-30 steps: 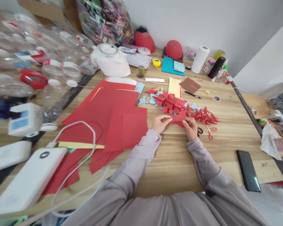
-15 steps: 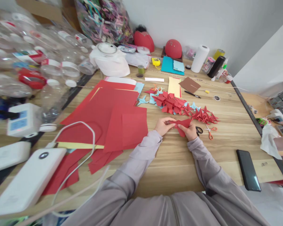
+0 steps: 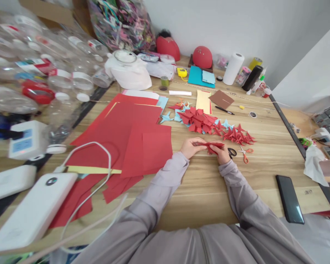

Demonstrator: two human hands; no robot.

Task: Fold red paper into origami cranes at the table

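A small folded piece of red paper (image 3: 215,145) is held between both hands above the wooden table. My left hand (image 3: 191,147) pinches its left end with thumb and fingers. On the other side, my right hand (image 3: 222,153) grips the right end, thumb on top. The paper looks narrow and partly covered by fingers, so its exact folds are hidden. Just beyond the hands lies a pile of folded red paper pieces (image 3: 199,120), with pointed red paper stars (image 3: 239,135) to its right. Black-handled scissors (image 3: 232,152) lie beside my right hand, close to orange-handled scissors (image 3: 245,154).
Large red paper sheets (image 3: 121,135) spread on the left, near a white power bank (image 3: 34,212) with a cable. Plastic bottles (image 3: 60,82) crowd the far left. A black phone (image 3: 289,198) lies at right. Yellow paper (image 3: 203,102) and a pen (image 3: 224,110) lie behind the pile.
The red paper between my hands has gone from a wide, downward-pointing triangular shape to a narrow, compressed one. Both hands stay in nearly the same place.
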